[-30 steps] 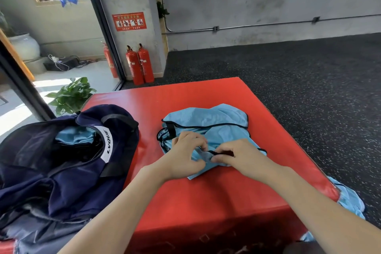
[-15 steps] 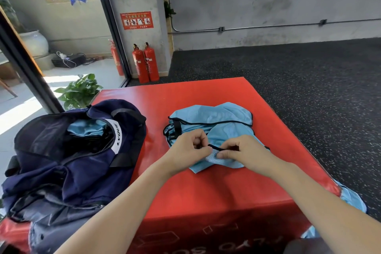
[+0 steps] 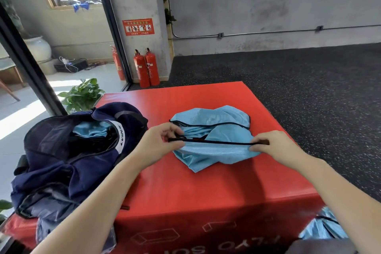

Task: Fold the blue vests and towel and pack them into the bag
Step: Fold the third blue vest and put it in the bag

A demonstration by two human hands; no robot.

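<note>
**A:** Where does the blue vest (image 3: 214, 142) lie from the hands?

**B:** Right between them, bunched on the far half of the red box (image 3: 206, 192). The left hand (image 3: 158, 142) pinches one end of the black-trimmed edge (image 3: 216, 142), the right hand (image 3: 272, 144) pinches the other, fingers curled on the fabric, and the trim is pulled into a taut line.

**A:** So its long axis?

**B:** Left to right across the box, level with both hands. Neither hand is clearly nearer; each has its own end. The loose body of the vest sags below and heaps up beyond the line, on the far side.

**A:** And the bag (image 3: 68, 150)?

**B:** At the left, close beside the left hand, mouth gaping, with blue fabric (image 3: 88, 131) already showing inside (folded or not, I cannot tell).

**A:** Room to work?

**B:** Bare red surface near the person, which I judge enough to lay the vest flat and fold it. To the right the box edge is close to the right hand, and more blue cloth (image 3: 321, 231) hangs low at the near right corner, so a drag rightward risks slipping off.
</note>
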